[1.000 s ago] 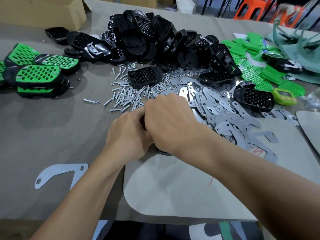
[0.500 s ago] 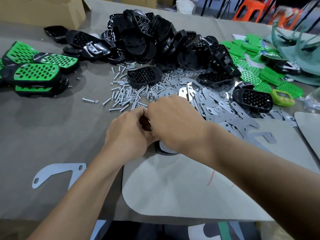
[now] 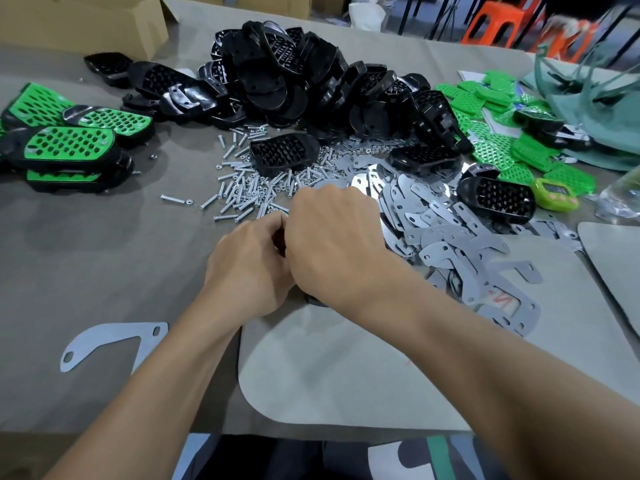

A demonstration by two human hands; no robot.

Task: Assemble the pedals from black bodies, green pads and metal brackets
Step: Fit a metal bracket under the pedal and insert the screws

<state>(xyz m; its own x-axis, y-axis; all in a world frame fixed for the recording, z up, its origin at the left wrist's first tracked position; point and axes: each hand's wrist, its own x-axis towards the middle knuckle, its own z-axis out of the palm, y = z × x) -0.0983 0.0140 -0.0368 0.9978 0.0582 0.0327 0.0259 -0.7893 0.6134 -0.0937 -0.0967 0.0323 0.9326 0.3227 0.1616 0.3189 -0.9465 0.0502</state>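
Note:
My left hand point(image 3: 251, 265) and my right hand point(image 3: 337, 240) meet at the table's middle, both curled round a black pedal body point(image 3: 313, 300) that they almost wholly hide; only a dark edge shows below my right wrist. A big heap of black bodies point(image 3: 294, 74) lies behind. Loose green pads point(image 3: 491, 147) are piled at the right. Metal brackets point(image 3: 446, 237) spread to the right of my hands. Screws point(image 3: 242, 188) lie scattered just beyond my fingers. Finished green-topped pedals point(image 3: 69, 143) sit at the far left.
A single flat bracket point(image 3: 110, 344) lies at the near left. A pale mat point(image 3: 346, 368) covers the table under my forearms. A cardboard box point(image 3: 79, 22) stands at the back left, and a small green timer point(image 3: 554, 194) sits at the right.
The hands stay together on the pedal body. The part's edge below my right wrist shows less than half a second ago.

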